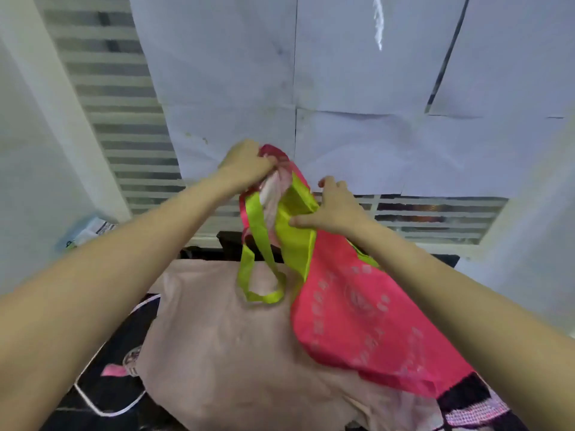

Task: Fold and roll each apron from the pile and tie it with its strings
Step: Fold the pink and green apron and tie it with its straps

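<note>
1. I see the left hand (245,164) raised, fingers curled tight around the bunched top of the pink apron (367,312).
2. Right hand (334,206), lower and to the right of the left one, pinches the apron's lime-green trim (295,234) between thumb and fingers.
3. Below the left hand a lime-green strap loop (261,281) hangs free; the apron's pink body drapes down under the right forearm, its pale printed ring facing me.
4. No containers that I can make out.
5. Beneath both hands a beige cloth (233,353) lies spread over dark patterned fabric (102,362); I cannot tell what surface carries them.
6. Beyond the hands: white paper sheets (357,88) cover the wall, with striped blinds (124,119) to the left.
</note>
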`<act>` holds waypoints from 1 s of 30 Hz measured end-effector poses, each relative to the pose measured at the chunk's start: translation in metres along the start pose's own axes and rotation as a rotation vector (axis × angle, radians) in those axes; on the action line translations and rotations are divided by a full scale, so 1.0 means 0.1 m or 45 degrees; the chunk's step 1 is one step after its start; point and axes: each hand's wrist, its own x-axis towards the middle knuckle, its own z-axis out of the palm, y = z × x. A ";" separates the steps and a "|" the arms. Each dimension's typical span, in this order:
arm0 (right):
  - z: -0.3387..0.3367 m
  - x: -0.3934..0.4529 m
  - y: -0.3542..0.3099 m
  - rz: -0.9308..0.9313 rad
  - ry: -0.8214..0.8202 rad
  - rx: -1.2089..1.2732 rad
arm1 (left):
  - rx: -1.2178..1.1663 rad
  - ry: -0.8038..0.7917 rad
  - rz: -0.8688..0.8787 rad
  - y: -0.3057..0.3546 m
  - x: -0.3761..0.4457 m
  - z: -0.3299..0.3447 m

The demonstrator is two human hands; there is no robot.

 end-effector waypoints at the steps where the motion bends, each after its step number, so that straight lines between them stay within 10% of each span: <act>1: -0.03 -0.10 -0.05 0.033 -0.043 -0.065 | -0.036 0.066 0.023 0.16 0.03 -0.20; 10: 0.16 -0.59 -0.15 0.129 -0.087 -0.155 | -0.840 0.346 -0.082 1.05 0.00 -1.19; 17: -0.10 -0.59 -0.64 0.033 0.594 0.320 | -1.239 0.224 -0.004 1.53 -0.26 -1.38; 30: -2.89 -0.34 0.13 0.243 0.075 0.127 | -1.172 -0.005 0.095 1.23 -0.31 -1.90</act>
